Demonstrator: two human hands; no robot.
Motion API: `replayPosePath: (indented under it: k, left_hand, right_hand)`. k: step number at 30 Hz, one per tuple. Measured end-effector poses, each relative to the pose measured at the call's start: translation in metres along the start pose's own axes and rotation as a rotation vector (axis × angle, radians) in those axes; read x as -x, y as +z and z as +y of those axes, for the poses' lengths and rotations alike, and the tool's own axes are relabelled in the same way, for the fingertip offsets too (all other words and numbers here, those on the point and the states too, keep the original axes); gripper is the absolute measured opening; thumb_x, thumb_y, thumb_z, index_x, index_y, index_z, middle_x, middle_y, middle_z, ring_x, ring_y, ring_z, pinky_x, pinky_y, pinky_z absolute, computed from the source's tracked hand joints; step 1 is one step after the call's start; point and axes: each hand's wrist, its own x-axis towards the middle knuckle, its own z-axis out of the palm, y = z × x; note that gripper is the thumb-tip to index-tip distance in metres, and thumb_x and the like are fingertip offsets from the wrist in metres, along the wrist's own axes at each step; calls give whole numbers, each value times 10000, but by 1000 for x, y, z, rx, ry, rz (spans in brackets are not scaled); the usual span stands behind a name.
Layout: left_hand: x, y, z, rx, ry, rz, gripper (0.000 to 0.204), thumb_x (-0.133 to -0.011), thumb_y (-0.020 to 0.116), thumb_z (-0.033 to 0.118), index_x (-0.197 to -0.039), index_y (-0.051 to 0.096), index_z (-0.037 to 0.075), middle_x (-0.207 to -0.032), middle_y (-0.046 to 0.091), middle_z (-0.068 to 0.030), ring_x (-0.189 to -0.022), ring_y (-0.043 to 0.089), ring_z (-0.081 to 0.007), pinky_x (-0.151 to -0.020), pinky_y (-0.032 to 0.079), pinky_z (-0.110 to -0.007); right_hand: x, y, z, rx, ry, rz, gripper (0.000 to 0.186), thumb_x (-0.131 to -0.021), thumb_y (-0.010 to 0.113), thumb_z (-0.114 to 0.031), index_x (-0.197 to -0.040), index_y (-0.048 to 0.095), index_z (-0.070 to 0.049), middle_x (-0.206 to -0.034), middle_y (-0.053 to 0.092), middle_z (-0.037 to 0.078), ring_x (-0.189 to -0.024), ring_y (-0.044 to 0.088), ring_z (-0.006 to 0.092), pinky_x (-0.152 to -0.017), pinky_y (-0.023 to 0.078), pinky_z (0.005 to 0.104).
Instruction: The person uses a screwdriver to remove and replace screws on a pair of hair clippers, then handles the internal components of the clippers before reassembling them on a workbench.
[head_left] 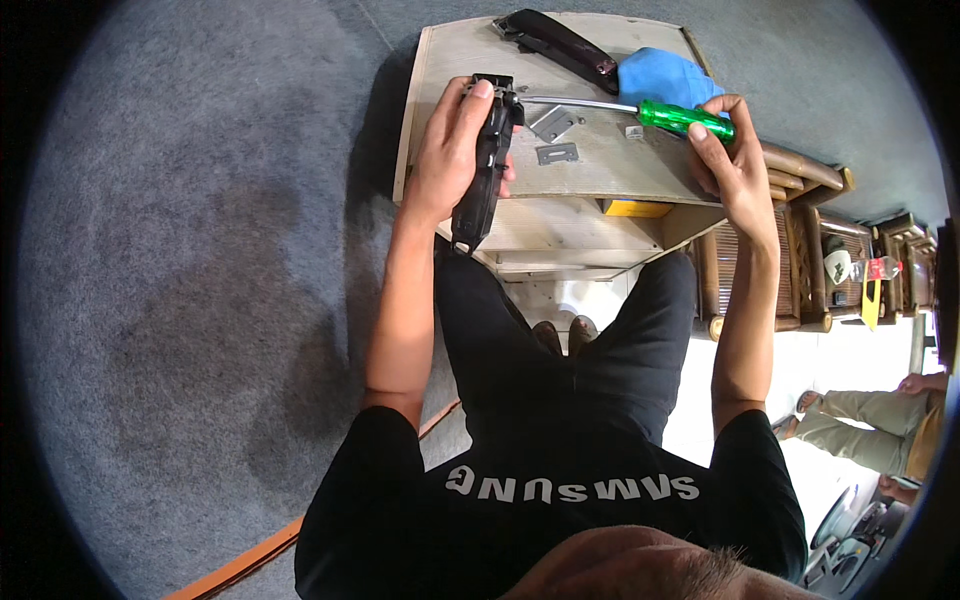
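Observation:
My left hand (455, 150) is wrapped round a black hair clipper (484, 190), its head end pointing away from me and the thumb near the top. In my right hand (735, 165) is a screwdriver (685, 120) with a green see-through handle. Its metal shaft runs left, and the tip meets the side of the clipper near its head; exactly what it touches is too small to tell. Just right of the clipper, a metal clipper blade (552, 124) and a smaller slotted metal plate (558, 154) lie on the wooden table (610, 178).
A second, dark clipper (562, 45) lies at the table's far side beside a blue cloth (662, 78). A small pale piece (634, 132) sits under the screwdriver. The shelf below holds a yellow box (637, 208). Bamboo furniture (785, 265) stands at right, with another person's legs (865, 420) beyond.

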Motion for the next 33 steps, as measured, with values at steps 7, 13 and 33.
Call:
replayPosePath:
  k: [7,13,33]
  left_hand:
    - [1,5,1,-41,-46,102,394,-1112,469,459,-1062,555,78,-842,653,-79,-531,638,-140,-422,550,-303]
    - [1,6,-1,-27,-73,112,434,-1093,517,500,-1072,532,67,-834,652,-85,-538,642,-146,-431,550,-308]
    - [2,9,3,-72,-95,150,379,-1102,480,447,-1055,574,83,-830,660,-60,-514,622,-130,-423,536,-298]
  right_hand:
    - [2,1,-8,-92,121,-89,278,-1119,570,-340,-1081,549,-66,-610,436,-64,-469,362,28,-433,271,235]
    - [3,-5,-4,-130,163,-133,276,-1105,598,-339,-1112,551,-67,-636,460,-67,-475,361,22,-447,261,224]
    - [5,-10,0,-83,233,-129,249,-1089,622,-278,-1176,518,-69,-692,480,-66,-522,375,23,-485,271,208]
